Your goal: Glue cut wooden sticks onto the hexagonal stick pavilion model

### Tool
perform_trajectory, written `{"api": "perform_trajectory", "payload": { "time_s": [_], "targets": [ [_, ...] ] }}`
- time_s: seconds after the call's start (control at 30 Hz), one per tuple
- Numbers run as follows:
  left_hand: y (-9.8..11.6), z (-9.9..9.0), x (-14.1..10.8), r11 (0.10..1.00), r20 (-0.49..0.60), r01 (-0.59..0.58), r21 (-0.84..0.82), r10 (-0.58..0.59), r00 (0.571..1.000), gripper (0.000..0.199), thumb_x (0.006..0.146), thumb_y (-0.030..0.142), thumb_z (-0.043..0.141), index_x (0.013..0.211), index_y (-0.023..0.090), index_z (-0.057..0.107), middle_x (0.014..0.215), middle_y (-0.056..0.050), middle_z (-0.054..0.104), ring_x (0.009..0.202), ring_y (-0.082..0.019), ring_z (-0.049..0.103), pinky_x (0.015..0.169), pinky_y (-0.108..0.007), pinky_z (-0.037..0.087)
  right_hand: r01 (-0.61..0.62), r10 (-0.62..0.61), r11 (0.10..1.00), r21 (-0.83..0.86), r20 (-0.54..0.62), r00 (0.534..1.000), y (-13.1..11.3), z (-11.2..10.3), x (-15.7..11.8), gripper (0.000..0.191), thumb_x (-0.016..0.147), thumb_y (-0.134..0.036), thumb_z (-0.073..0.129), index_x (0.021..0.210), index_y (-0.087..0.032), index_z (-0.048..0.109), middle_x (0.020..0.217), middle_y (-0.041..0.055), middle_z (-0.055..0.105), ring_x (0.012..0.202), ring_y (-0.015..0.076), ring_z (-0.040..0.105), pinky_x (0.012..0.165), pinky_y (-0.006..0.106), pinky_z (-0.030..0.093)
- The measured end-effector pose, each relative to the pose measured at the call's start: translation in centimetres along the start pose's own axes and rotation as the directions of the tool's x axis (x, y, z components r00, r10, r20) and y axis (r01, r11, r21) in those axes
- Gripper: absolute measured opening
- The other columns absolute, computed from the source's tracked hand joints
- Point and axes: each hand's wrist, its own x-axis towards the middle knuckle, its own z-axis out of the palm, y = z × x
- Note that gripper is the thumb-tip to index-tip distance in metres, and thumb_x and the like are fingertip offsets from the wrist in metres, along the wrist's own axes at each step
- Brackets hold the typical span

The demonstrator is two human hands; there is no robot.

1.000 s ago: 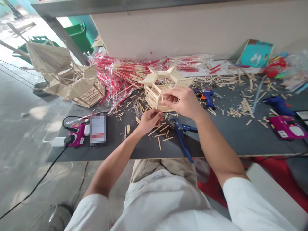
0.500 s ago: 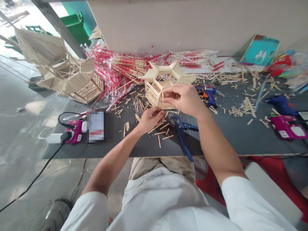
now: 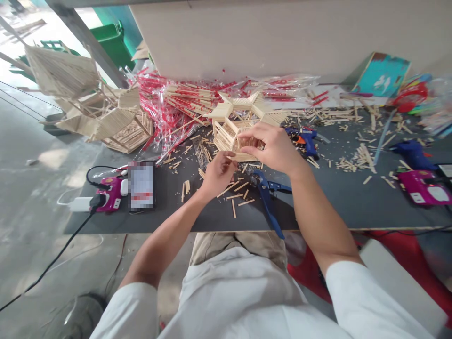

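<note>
A lantern-like model of thin wooden sticks (image 3: 254, 113), with a star-shaped top and a slatted body, stands in the middle of the bench. At its near side is my right hand (image 3: 273, 146), thumb and forefinger bent toward each other by a corner post; whatever lies between the tips is too small to make out. Just in front of the model's base, my left hand (image 3: 219, 175) has its fingers curled in a pinch, and their contents are hidden. Cut stick pieces (image 3: 233, 207) lie below the hands, with a blue-handled cutter (image 3: 268, 202) to their right.
Left stands a larger stick model (image 3: 116, 122). Red-marked sticks in plastic (image 3: 190, 99) line the back. Blue glue guns (image 3: 309, 141) and stick scraps lie right. A phone (image 3: 141, 188) and a purple power strip (image 3: 112, 193) with cables sit left, near the front edge (image 3: 183, 231).
My left hand has shifted slightly up and left, its fingers more curled. The right hand stays by the corner post with only a slight movement. The model has stayed in place.
</note>
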Motion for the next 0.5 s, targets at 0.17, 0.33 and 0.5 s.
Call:
{"api": "perform_trajectory", "payload": {
  "time_s": [0.17, 0.33, 0.5],
  "targets": [
    [-0.74, -0.56, 0.02, 0.915, -0.177, -0.251, 0.315, 0.317, 0.932, 0.030, 0.104, 0.027, 0.054, 0.134, 0.024, 0.048, 0.111, -0.003, 0.064, 0.060, -0.003, 0.054, 0.059, -0.018, 0.047, 0.044, -0.045, 0.997, -0.061, -0.021, 0.999, 0.08, 0.28, -0.24, 0.026, 0.096, -0.031, 0.075, 0.120, -0.023, 0.078, 0.113, 0.0074, 0.073, 0.092, 0.0229, 0.069, 0.089, 0.041, 0.056],
    [-0.71, -0.74, 0.00, 0.843, -0.143, -0.345, 0.412, 0.434, 0.890, 0.040, 0.108, 0.034, 0.051, 0.147, 0.028, 0.046, 0.120, -0.007, 0.061, 0.063, -0.003, 0.054, 0.061, -0.019, 0.048, 0.057, -0.058, 0.996, -0.076, -0.015, 0.998, 0.13, 0.48, -0.33, 0.027, 0.098, -0.033, 0.072, 0.122, -0.023, 0.076, 0.115, 0.0079, 0.072, 0.098, 0.0244, 0.070, 0.091, 0.042, 0.056],
    [-0.52, -0.59, -0.24, 0.821, -0.100, -0.357, 0.446, 0.442, 0.892, 0.044, 0.110, 0.039, 0.048, 0.153, 0.028, 0.044, 0.122, -0.007, 0.062, 0.061, -0.003, 0.054, 0.062, -0.019, 0.050, 0.056, -0.058, 0.995, -0.084, -0.020, 0.998, 0.34, 0.80, -0.40, 0.026, 0.102, -0.035, 0.067, 0.122, -0.022, 0.076, 0.116, 0.0083, 0.072, 0.096, 0.0235, 0.070, 0.087, 0.040, 0.055]
  ]
}}
